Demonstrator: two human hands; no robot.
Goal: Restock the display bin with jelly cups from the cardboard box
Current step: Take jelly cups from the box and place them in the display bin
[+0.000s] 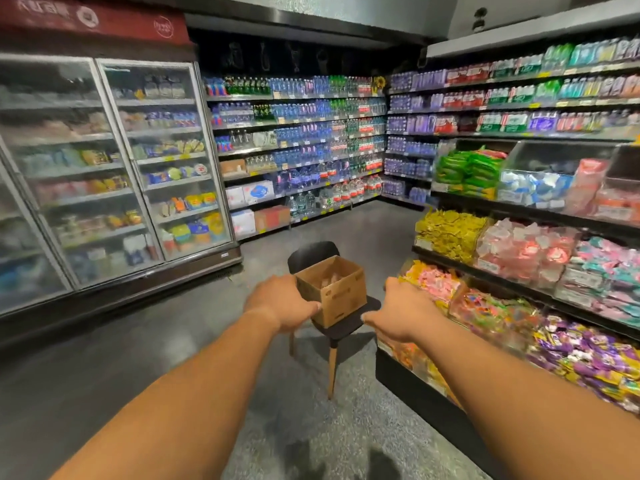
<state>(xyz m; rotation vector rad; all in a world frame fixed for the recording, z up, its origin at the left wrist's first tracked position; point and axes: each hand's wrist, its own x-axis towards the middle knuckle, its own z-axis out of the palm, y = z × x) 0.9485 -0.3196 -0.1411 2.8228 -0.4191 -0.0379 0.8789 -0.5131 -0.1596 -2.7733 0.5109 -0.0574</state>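
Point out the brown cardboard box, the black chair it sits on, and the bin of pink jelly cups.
Brown open-topped cardboard box [341, 296], head view, front right face.
Black wooden-legged chair [313, 252], head view, backrest behind the box.
Clear display bin of pink jelly cups [519, 249], head view, the heap of cups.

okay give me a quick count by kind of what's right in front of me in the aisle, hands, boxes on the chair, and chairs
Hands: 2, the left hand and the right hand, both reaching toward the box
Cardboard box: 1, open-topped, sitting on the chair
Chair: 1, dark seat with wooden legs
Total: 4
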